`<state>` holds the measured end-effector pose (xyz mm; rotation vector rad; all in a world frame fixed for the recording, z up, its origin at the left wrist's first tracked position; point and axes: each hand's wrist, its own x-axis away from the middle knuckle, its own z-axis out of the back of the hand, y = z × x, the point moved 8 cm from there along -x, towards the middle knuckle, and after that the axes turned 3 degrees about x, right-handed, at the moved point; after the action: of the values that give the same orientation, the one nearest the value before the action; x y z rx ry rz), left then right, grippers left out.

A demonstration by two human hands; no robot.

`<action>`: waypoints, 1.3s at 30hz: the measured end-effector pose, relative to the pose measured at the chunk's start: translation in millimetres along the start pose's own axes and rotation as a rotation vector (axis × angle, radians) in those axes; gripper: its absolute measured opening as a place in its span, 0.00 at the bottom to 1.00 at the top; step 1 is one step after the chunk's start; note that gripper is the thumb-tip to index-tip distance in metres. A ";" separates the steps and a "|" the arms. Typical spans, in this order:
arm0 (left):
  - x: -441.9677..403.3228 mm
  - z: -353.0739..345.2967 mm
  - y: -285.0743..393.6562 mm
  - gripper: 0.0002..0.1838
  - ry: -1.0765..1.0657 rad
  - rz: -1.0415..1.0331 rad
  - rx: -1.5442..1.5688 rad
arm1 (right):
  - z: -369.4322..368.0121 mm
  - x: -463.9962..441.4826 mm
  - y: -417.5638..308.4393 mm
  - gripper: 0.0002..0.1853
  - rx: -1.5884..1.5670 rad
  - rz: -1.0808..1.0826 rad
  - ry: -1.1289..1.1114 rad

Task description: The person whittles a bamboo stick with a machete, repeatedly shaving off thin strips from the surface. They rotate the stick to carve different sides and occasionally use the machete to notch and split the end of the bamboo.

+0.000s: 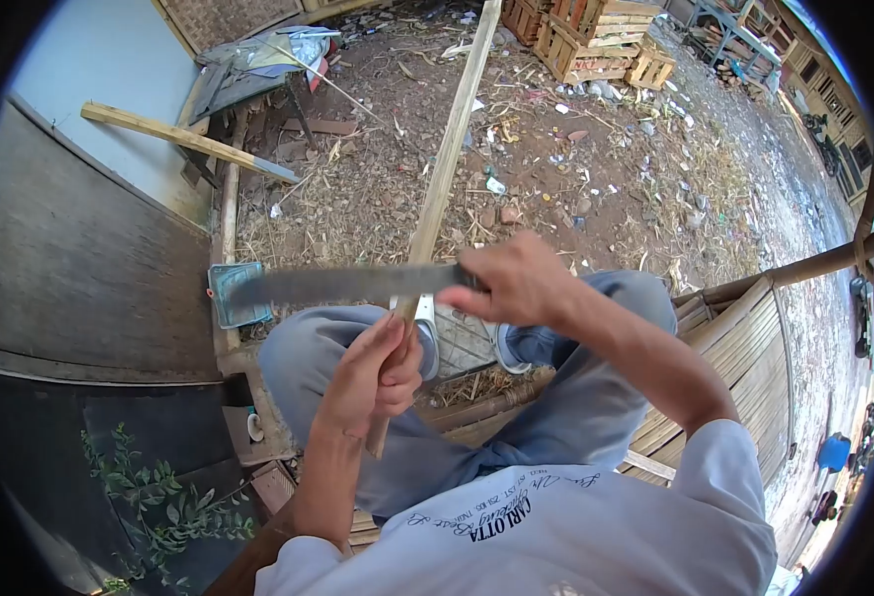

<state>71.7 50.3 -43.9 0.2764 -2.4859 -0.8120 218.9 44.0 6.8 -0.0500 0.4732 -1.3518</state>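
Note:
My left hand (375,370) is wrapped around the lower part of a long, narrow wooden strip (447,164), which slants up and away from me between my knees. My right hand (516,278) grips the dark handle of a machete (347,285). Its broad blade points left and lies across the strip just above my left hand. Whether the edge bites into the wood or only passes over it, I cannot tell. The blade's tip is slightly blurred.
A blue plastic basket (238,295) sits beyond the blade tip. Wooden crates (591,45) stand at the back, and a cluttered table (248,74) at the upper left. A wooden beam (188,141) leans there. Bamboo slats (725,348) lie at my right, a leafy plant (163,507) at lower left.

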 end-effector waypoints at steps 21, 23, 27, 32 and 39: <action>11.1 -10.2 27.3 0.11 0.565 -0.701 -1.277 | 7.6 0.0 17.9 0.33 0.091 -0.064 0.018; 12.0 -12.6 36.4 0.10 0.560 -0.651 -1.259 | 13.3 -8.5 24.8 0.33 0.106 -0.184 0.011; 9.5 -8.4 33.7 0.12 0.551 -0.554 -1.181 | 29.0 -16.6 48.5 0.30 0.046 -0.316 0.138; 8.8 -6.8 31.7 0.15 0.557 -0.716 -1.181 | 2.2 -7.8 -2.2 0.28 0.060 0.026 0.034; 18.3 -0.1 27.3 0.14 0.682 -0.794 -1.507 | 38.9 -19.2 79.3 0.30 0.057 -0.469 0.198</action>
<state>55.3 66.0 -20.2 0.7614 -0.6400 -2.1245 303.3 71.4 23.7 0.0217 0.6132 -1.8404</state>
